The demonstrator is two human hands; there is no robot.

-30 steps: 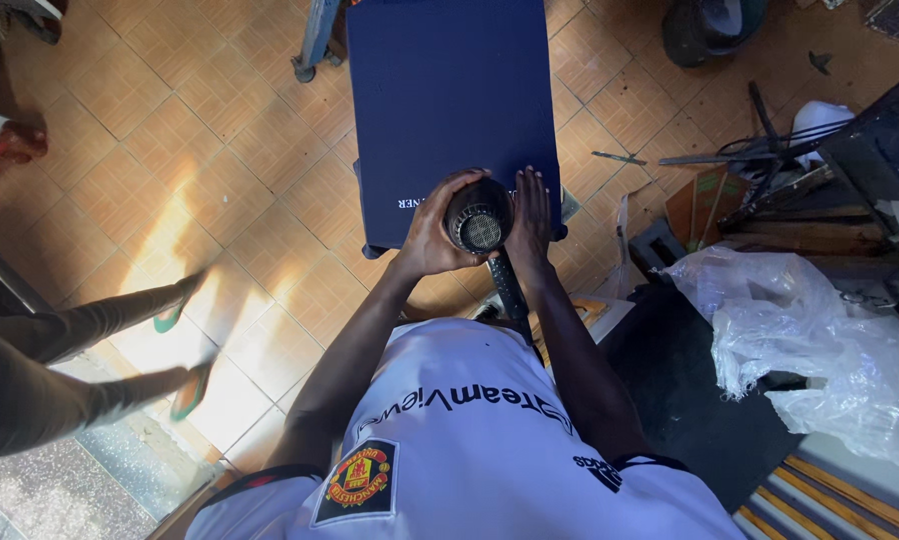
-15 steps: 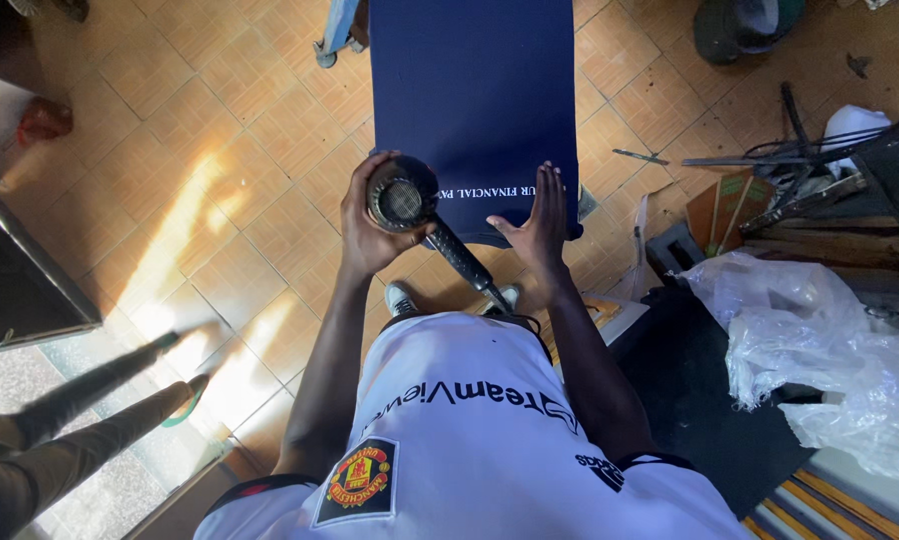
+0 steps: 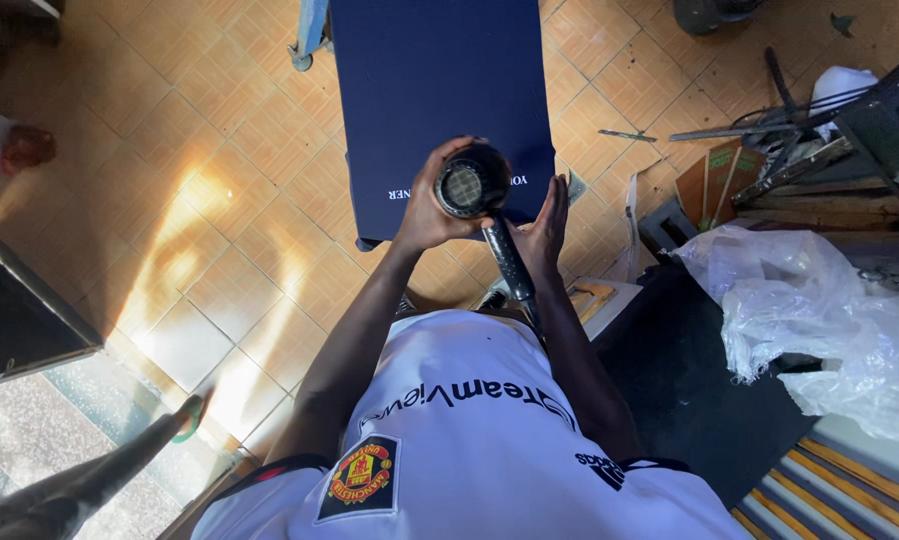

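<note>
My left hand (image 3: 428,208) is wrapped around the round head of a black hair dryer (image 3: 468,183). The dryer's grilled end faces up at me and its handle (image 3: 510,265) slants down toward my body. My right hand (image 3: 547,225) is next to the handle with its fingers straight and apart. Whether its palm touches the handle is unclear. Both hands hover over the near edge of a navy blue board (image 3: 440,80) with white lettering, which lies on the tiled floor.
A crumpled clear plastic bag (image 3: 820,310) lies at the right on a dark surface, with tools, wires and cardboard (image 3: 760,170) behind it. A dark cabinet (image 3: 20,310) stands at the left. Another person's leg (image 3: 90,480) and a foot (image 3: 28,148) are at the left.
Both hands cupped the dryer head a second ago. My right hand then came off and spread. The dryer swung left, then back to the centre, and my right hand now sits by the handle.
</note>
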